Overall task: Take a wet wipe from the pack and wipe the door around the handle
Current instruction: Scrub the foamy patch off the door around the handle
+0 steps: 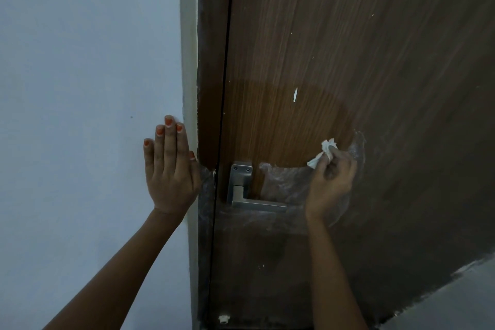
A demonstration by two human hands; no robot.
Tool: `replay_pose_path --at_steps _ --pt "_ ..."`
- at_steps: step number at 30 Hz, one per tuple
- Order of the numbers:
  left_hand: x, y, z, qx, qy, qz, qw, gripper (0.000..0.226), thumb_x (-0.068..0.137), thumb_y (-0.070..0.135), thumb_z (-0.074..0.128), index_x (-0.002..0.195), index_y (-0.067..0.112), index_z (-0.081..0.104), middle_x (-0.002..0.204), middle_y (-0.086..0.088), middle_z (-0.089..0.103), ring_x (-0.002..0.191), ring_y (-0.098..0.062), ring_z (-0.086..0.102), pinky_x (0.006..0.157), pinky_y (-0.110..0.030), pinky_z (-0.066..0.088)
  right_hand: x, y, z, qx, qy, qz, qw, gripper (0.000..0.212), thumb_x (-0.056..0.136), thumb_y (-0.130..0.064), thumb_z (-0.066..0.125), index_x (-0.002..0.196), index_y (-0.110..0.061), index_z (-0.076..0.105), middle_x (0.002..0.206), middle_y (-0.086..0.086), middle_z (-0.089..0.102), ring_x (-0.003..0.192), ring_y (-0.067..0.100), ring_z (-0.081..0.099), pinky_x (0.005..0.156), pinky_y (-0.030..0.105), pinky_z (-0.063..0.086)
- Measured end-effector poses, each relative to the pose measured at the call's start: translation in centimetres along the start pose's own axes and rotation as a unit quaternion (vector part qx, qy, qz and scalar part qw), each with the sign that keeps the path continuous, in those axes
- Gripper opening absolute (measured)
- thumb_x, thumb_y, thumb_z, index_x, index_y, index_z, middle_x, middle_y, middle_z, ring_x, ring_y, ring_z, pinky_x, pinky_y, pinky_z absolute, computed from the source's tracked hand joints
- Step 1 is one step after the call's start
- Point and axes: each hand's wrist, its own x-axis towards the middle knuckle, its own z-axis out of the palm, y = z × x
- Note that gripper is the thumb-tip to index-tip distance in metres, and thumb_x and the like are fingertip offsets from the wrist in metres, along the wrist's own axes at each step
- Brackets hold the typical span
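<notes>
A brown wood-grain door [334, 43] fills the right half of the view, with a silver lever handle [242, 190] low on its left side. My right hand [330, 185] is shut on a crumpled white wet wipe [322, 154] and presses it against the door, just right of and above the handle. A cleaner, brighter patch of wood lies above the handle, bordered by a dusty, smeared band. My left hand [171, 169] rests flat with fingers spread on the wall beside the door frame. The wipe pack is not in view.
A pale blue-grey wall [80, 88] takes up the left half. A cream door frame [188, 61] runs down between wall and door. A small white fitting [224, 318] sits at the door's bottom edge. Light floor [455, 300] shows at bottom right.
</notes>
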Motion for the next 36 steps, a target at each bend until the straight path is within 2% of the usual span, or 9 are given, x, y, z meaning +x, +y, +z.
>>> replay_pose_path --at_steps 3,7,11,15,18,24,26,31,36 --pt "0.0 0.0 0.0 -0.001 0.002 -0.001 1.000 0.053 0.103 0.018 0.024 0.152 0.014 0.002 0.159 0.004 -0.005 0.146 -0.013 0.000 0.119 -0.033 0.004 -1.0 -1.1 1.1 -0.024 -0.074 -0.073 0.994 0.021 0.085 0.000 0.060 0.106 -0.002 0.064 0.110 0.018 0.060 0.101 0.022 0.057 0.079 0.014 0.045" --pt "0.0 -0.1 0.0 0.000 0.000 -0.002 1.000 0.054 0.103 0.017 0.024 0.152 0.013 0.002 0.159 0.004 -0.005 0.146 -0.013 0.000 0.119 -0.033 0.003 -4.1 0.0 0.6 -0.084 -0.221 -0.205 0.950 0.025 0.082 -0.004 0.059 0.106 -0.004 0.065 0.109 0.013 0.062 0.103 0.023 0.054 0.082 0.023 0.043" --pt "0.0 0.0 0.0 0.005 0.001 -0.005 1.000 0.062 0.099 0.013 0.033 0.152 0.014 0.002 0.159 0.004 -0.006 0.146 -0.013 0.000 0.119 -0.033 0.004 -2.3 2.5 -1.8 -0.054 -0.080 -0.051 0.994 0.020 0.080 0.012 0.061 0.099 0.006 0.066 0.100 0.024 0.063 0.092 0.034 0.061 0.087 0.028 0.047" --pt "-0.1 -0.1 0.1 -0.002 0.002 -0.003 1.000 0.055 0.103 0.016 0.027 0.152 0.014 0.002 0.159 0.004 -0.005 0.146 -0.013 0.001 0.120 -0.032 0.005 0.3 2.1 -1.9 0.001 0.002 0.023 1.000 0.018 0.086 0.003 0.057 0.103 0.003 0.064 0.102 0.023 0.061 0.087 0.025 0.061 0.074 0.010 0.045" --pt "-0.2 -0.2 0.3 -0.003 0.004 -0.001 1.000 0.053 0.104 0.016 0.026 0.152 0.013 0.004 0.159 0.003 -0.004 0.146 -0.014 0.002 0.120 -0.031 0.006 -0.4 0.8 -0.5 -0.040 -0.058 -0.035 0.997 0.019 0.088 -0.004 0.058 0.105 -0.003 0.065 0.110 0.015 0.061 0.094 0.027 0.062 0.078 0.031 0.052" --pt "-0.3 -0.2 0.3 -0.004 0.001 -0.003 1.000 0.057 0.102 0.013 0.030 0.152 0.012 0.004 0.159 0.002 -0.003 0.146 -0.015 0.003 0.120 -0.031 0.007 -4.8 0.9 0.4 -0.103 -0.274 -0.244 0.925 0.027 0.079 -0.002 0.061 0.105 -0.004 0.066 0.108 0.015 0.063 0.099 0.025 0.055 0.078 0.025 0.049" --pt "-0.4 -0.2 0.3 -0.002 0.000 -0.001 1.000 0.061 0.099 0.011 0.034 0.152 0.011 0.005 0.159 0.002 -0.003 0.146 -0.015 0.003 0.120 -0.032 0.007 -4.9 2.1 -0.4 -0.110 -0.278 -0.233 0.925 0.026 0.075 0.003 0.066 0.101 -0.003 0.067 0.106 0.015 0.063 0.099 0.026 0.056 0.076 0.028 0.051" --pt "-0.2 -0.1 0.1 -0.002 -0.002 0.002 1.000 0.062 0.098 0.010 0.034 0.152 0.012 0.003 0.159 0.002 -0.005 0.146 -0.014 0.002 0.120 -0.031 0.007 -3.1 2.0 -0.5 -0.043 -0.153 -0.116 0.980 0.020 0.079 0.006 0.066 0.097 -0.002 0.068 0.102 0.015 0.062 0.096 0.017 0.052 0.077 0.030 0.051" --pt "-0.1 -0.1 0.1 -0.003 -0.002 0.000 1.000 0.066 0.095 0.009 0.037 0.152 0.012 0.003 0.159 0.002 -0.005 0.146 -0.014 0.002 0.120 -0.031 0.007 -4.6 -0.9 1.4 -0.094 -0.284 -0.266 0.916 0.027 0.075 -0.003 0.063 0.102 -0.006 0.066 0.104 0.012 0.063 0.090 0.020 0.058 0.072 0.019 0.045"
